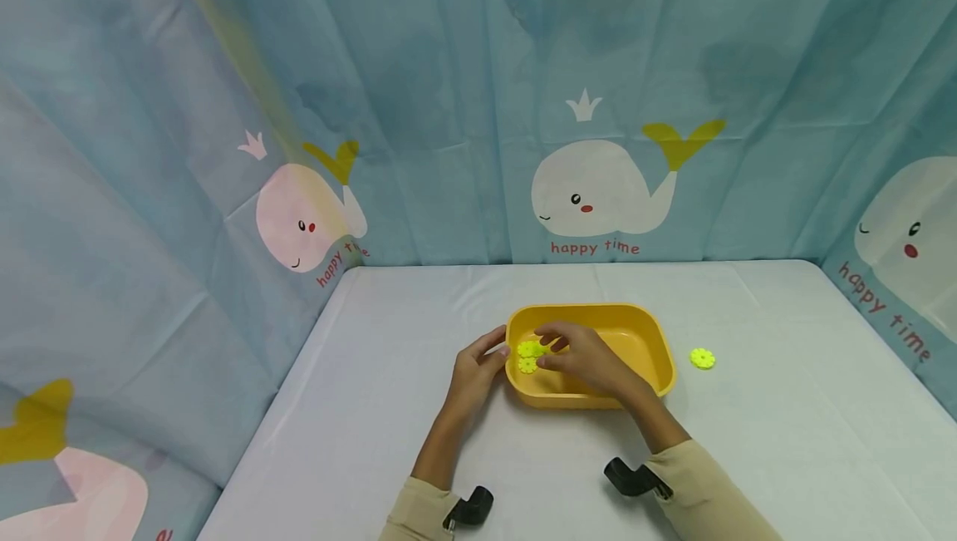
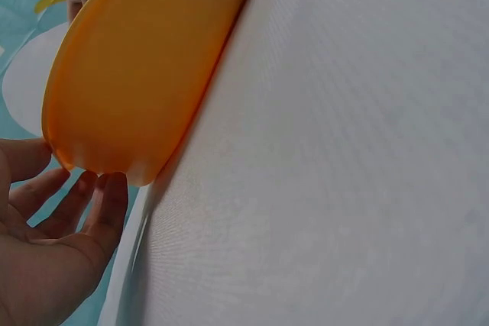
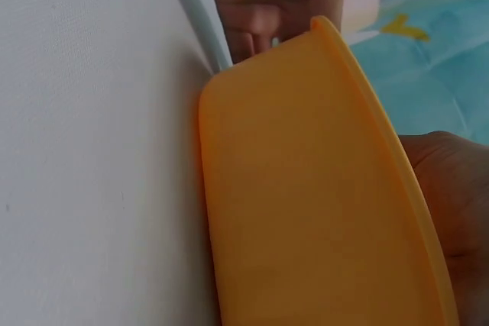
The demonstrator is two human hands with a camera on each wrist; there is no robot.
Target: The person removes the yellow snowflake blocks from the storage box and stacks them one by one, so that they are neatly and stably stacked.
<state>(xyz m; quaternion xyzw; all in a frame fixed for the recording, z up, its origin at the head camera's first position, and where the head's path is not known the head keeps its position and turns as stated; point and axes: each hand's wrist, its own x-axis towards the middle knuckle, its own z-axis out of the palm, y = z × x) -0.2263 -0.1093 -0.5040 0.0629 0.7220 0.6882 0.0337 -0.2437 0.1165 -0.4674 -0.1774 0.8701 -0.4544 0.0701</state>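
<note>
"Touching the yellow tray (image 1: 635, 348) in the head view: which hand, and at which point?"

"The left hand (image 1: 473, 373). Contact is at the tray's left end, from outside; its fingers are loosely bent and lie against the wall without wrapping it."

"State the right hand (image 1: 588, 356)."

"Position: above the tray's left half, fingers bent, thumb and fingertips beside a cluster of yellow-green discs (image 1: 527, 349). Whether a disc is pinched between them cannot be told."

"Location of the discs?"

"The cluster lies on the tray floor near the left end. One separate disc (image 1: 702, 358) lies outside, to the right of the tray, on the white table (image 1: 755, 425). A blue backdrop (image 1: 463, 109) with printed whales stands behind the tray."

"Wrist fittings?"

"A black device (image 1: 473, 508) at the left sleeve and a second black unit (image 1: 631, 479) at the right sleeve, both on the near side of the tray."

"Proceed to the left wrist view."

"The tray's outer wall fills the upper part. The left fingertips meet its end wall; the thumb tip sits at the rim. Part of the right hand shows beyond the tray."

"Right wrist view?"

"The tray's outer wall occupies the centre. The right hand shows past the rim, its fingertips hidden by the tray, so its grip cannot be read here. The left hand shows at the tray's far end."
</note>
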